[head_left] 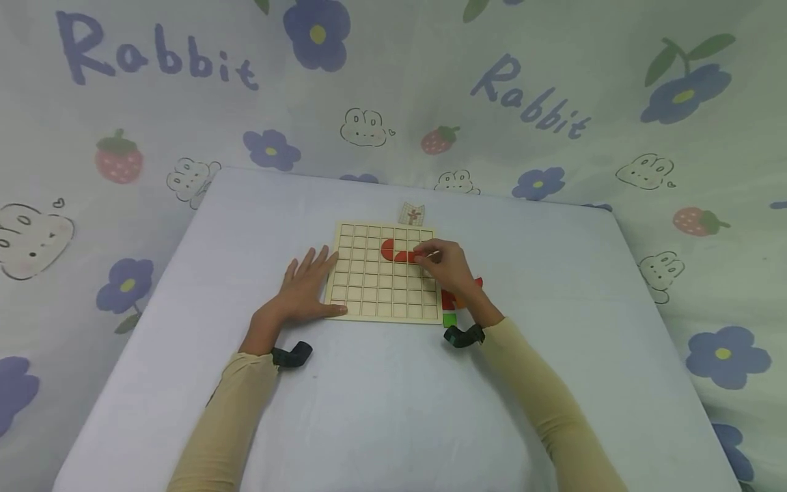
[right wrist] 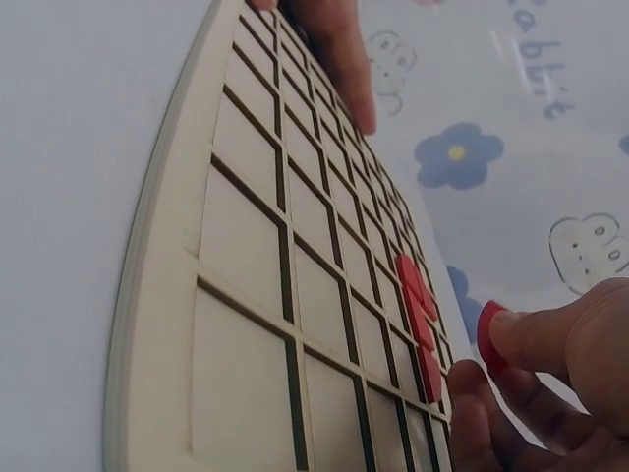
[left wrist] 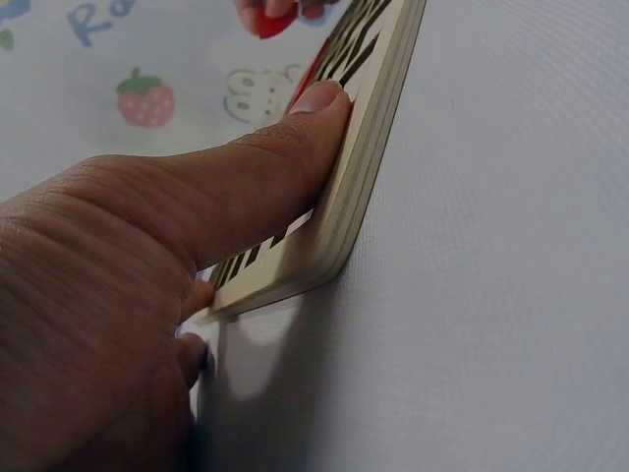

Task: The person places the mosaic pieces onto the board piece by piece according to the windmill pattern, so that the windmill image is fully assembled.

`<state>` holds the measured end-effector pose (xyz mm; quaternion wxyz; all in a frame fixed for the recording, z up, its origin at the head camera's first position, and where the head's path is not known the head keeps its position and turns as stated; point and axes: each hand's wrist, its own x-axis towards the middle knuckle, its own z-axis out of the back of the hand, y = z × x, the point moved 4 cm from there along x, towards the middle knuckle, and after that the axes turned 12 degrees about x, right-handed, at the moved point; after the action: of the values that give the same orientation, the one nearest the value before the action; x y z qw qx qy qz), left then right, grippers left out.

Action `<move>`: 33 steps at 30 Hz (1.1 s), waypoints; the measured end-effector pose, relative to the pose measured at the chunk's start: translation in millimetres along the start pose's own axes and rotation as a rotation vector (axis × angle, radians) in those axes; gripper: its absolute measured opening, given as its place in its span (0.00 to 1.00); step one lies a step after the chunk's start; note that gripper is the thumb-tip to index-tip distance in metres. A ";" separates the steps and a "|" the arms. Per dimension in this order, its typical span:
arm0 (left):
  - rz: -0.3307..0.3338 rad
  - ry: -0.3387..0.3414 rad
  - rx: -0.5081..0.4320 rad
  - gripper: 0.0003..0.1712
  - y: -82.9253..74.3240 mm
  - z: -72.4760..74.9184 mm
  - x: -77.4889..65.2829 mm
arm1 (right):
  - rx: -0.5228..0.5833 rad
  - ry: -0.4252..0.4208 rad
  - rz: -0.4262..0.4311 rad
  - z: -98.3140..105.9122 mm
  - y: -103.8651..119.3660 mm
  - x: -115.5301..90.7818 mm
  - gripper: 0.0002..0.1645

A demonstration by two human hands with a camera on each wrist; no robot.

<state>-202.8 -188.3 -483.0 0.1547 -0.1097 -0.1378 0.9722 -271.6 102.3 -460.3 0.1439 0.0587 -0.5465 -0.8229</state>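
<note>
A pale wooden grid board [head_left: 378,280] lies flat on the white table. My left hand [head_left: 305,290] rests at its left edge with fingers spread; the thumb lies on the near left corner, seen closely in the left wrist view. Over the board's right side, my right hand [head_left: 449,266] pinches a small red piece with a curved edge [right wrist: 488,336] between thumb and fingers, held just above the board. Several red pieces [right wrist: 417,303] sit in neighbouring grid cells towards the far side, and some have rounded outlines.
Beside the board's right edge lie loose pieces, a green one [head_left: 450,320] and a red one [head_left: 448,301] among them, partly covered by the right forearm. A small patterned card [head_left: 412,214] lies behind the board. A printed cloth [head_left: 393,89] hangs at the back.
</note>
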 end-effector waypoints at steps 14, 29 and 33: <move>0.005 -0.010 0.009 0.69 0.0 -3.0 -0.5 | 0.007 0.028 -0.004 -16.3 7.9 1.2 0.09; -0.001 -0.011 0.009 0.70 2.9 -0.3 2.2 | 0.009 -0.006 0.018 -28.3 6.7 6.3 0.08; 0.000 -0.001 0.008 0.69 5.0 -0.2 4.1 | -0.087 -0.008 0.041 -32.8 4.5 9.2 0.05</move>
<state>-208.0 -191.4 -485.3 0.1549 -0.1085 -0.1341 0.9728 -271.3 69.0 -468.6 0.1610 0.0377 -0.5119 -0.8430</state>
